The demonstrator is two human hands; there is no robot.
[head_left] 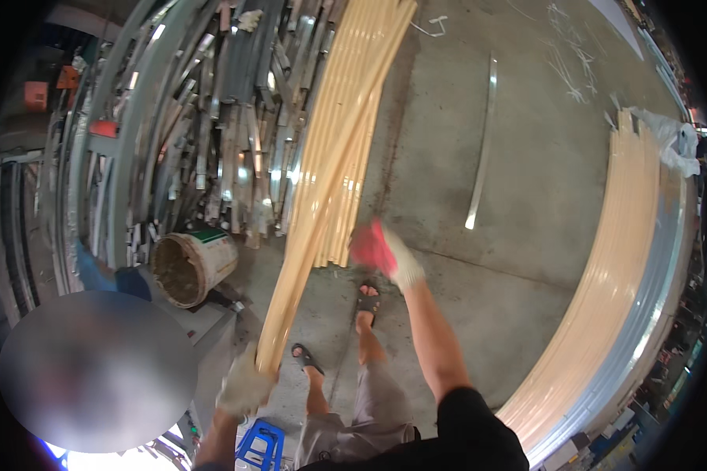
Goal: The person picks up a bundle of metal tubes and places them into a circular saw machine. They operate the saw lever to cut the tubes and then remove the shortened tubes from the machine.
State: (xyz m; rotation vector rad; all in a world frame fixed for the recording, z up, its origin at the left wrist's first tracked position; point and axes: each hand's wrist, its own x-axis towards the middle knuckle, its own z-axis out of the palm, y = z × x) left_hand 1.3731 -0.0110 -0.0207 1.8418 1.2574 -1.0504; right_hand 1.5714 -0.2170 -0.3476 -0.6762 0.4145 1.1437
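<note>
My left hand (246, 386), in a whitish work glove, is closed round the near end of a long beige profile (279, 314), or a few held together; I cannot tell how many. It slants away over a stack of similar beige profiles (339, 141) on the floor, crossing them at an angle. My right hand (379, 248), in a white glove with a red palm, is beside the near ends of that stack, just to their right. Motion smears its fingers, so their state does not show, and nothing can be made out in them.
Many metal bars (236, 149) lie heaped at the left behind a grey frame. A dirty bucket (212, 259) lies tipped beside them, and a blue stool (261, 446) stands near my legs. One thin strip (483, 141) lies on the floor; more beige profiles (597, 290) stretch along the right.
</note>
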